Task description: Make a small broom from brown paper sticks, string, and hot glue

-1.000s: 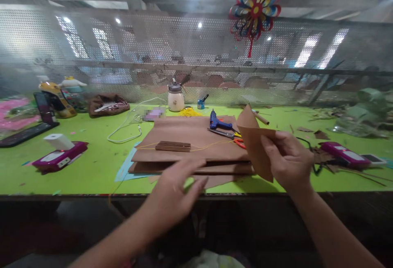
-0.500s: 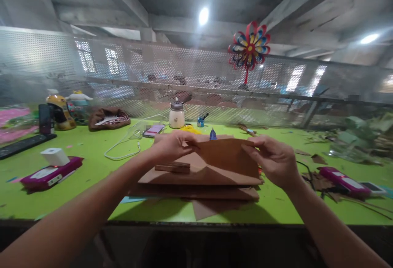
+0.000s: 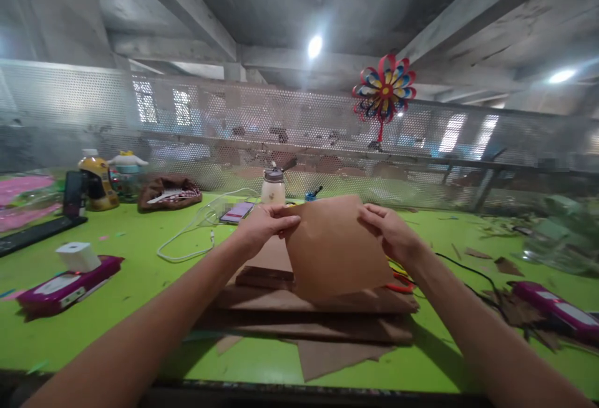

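Observation:
A sheet of brown kraft paper [image 3: 334, 249] hangs tilted between my two hands. My left hand [image 3: 266, 227] pinches its upper left corner, while my right hand [image 3: 390, 230] grips the upper right edge between thumb and fingers. Below the sheet lies a stack of brown cardboard [image 3: 313, 327] on the green table. A small brown cardboard block [image 3: 264, 276] rests on the stack at the left, partly covered by the held sheet. Red-orange scissor-like handles [image 3: 401, 282] peek out by the sheet's right edge.
Purple power strips [image 3: 70, 289] sit on both sides, the left one bearing a white charger [image 3: 78, 256]. Behind stand a lidded bottle [image 3: 273, 187], a phone [image 3: 236, 212] with a white cable, and a brown pouch [image 3: 171, 194]. Paper scraps [image 3: 344, 358] lie near the table's front edge.
The paper sheet has been raised and turned so its broad face shows toward me. The whole view has shifted, with the table appearing lower.

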The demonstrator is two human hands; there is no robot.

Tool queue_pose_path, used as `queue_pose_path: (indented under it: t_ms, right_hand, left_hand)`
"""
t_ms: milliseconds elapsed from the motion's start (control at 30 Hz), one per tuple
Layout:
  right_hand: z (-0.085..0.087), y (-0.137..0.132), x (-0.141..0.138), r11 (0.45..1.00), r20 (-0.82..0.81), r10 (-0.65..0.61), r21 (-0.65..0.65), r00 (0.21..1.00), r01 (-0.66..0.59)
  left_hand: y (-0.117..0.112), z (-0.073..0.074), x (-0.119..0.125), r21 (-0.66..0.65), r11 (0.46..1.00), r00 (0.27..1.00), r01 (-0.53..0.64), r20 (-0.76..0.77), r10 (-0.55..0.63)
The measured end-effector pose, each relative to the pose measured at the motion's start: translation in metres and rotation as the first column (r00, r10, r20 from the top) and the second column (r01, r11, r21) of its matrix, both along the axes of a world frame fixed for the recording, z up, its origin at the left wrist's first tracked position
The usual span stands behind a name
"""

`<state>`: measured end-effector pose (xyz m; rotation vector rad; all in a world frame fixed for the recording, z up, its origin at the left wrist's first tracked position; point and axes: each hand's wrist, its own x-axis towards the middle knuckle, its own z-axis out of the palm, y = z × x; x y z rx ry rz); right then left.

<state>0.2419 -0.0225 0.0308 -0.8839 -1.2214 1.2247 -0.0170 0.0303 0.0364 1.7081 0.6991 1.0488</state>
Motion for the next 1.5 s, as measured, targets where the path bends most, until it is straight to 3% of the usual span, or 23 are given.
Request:
queue_pose_path:
  t_ms: [100, 267, 467, 567, 700, 767, 933, 1100, 1167, 1267, 1367, 1433, 1500]
  right_hand:
    - [-0.012, 0.003, -0.001, 0.993, 0.005, 0.084, -0.078, 0.996, -0.084]
    - [-0.032, 0.009, 0.002, 0.995, -0.011, 0.081, -0.052, 0.997, -0.081]
    - [-0.038, 0.010, 0.008, 0.997, 0.015, 0.029, -0.071, 0.999, -0.028]
    - [-0.040, 0.010, 0.010, 0.997, 0.025, -0.003, -0.072, 1.000, 0.005]
    - [-0.042, 0.011, 0.012, 0.995, 0.003, -0.065, -0.075, 0.998, 0.065]
    - [-0.043, 0.013, 0.015, 0.992, -0.024, -0.107, -0.071, 0.994, 0.106]
    - [-0.046, 0.017, 0.023, 0.990, -0.053, -0.125, -0.073, 0.991, 0.121]
    - [-0.048, 0.021, 0.027, 0.989, 0.037, -0.148, 0.032, 0.988, 0.147]
    - [-0.046, 0.018, 0.024, 0.952, 0.163, -0.260, 0.208, 0.952, 0.224]
    - [-0.040, 0.006, 0.010, 0.806, 0.403, -0.478, 0.554, 0.780, 0.208]
    - [-0.038, -0.014, -0.013, 0.642, 0.545, -0.574, 0.763, 0.612, -0.076]
    - [-0.040, -0.028, -0.030, 0.550, 0.614, -0.596, 0.782, 0.518, -0.294]
    - [-0.046, -0.039, -0.044, 0.493, 0.671, -0.605, 0.738, 0.428, -0.460]
  left_hand:
    - [0.008, -0.009, -0.002, -0.022, 0.999, 0.999, -0.035, 0.040, 0.035]
    - [0.011, -0.016, -0.004, -0.100, 0.993, 0.998, -0.064, -0.007, 0.063]
    - [-0.002, -0.010, -0.008, -0.026, 0.998, 0.958, -0.052, -0.285, 0.043]
    - [-0.008, -0.003, -0.014, 0.142, 0.990, 0.844, 0.023, -0.534, 0.057]
    - [-0.024, 0.000, -0.029, 0.284, 0.958, 0.560, 0.043, -0.801, 0.212]
    - [-0.034, -0.002, -0.037, 0.311, 0.949, 0.464, 0.057, -0.850, 0.250]
    - [-0.048, -0.016, -0.048, 0.276, 0.951, 0.362, 0.140, -0.908, 0.210]
    - [-0.044, -0.027, -0.052, 0.322, 0.929, 0.356, 0.185, -0.903, 0.242]
    - [-0.043, -0.029, -0.051, 0.341, 0.915, 0.368, 0.215, -0.896, 0.248]
    - [-0.041, -0.031, -0.049, 0.359, 0.907, 0.411, 0.218, -0.877, 0.248]
    - [-0.035, -0.035, -0.051, 0.400, 0.910, 0.463, 0.107, -0.830, 0.311]
    - [-0.027, -0.036, -0.052, 0.422, 0.907, 0.481, -0.001, -0.795, 0.370]
    - [-0.015, -0.035, -0.053, 0.434, 0.895, 0.499, -0.106, -0.755, 0.425]
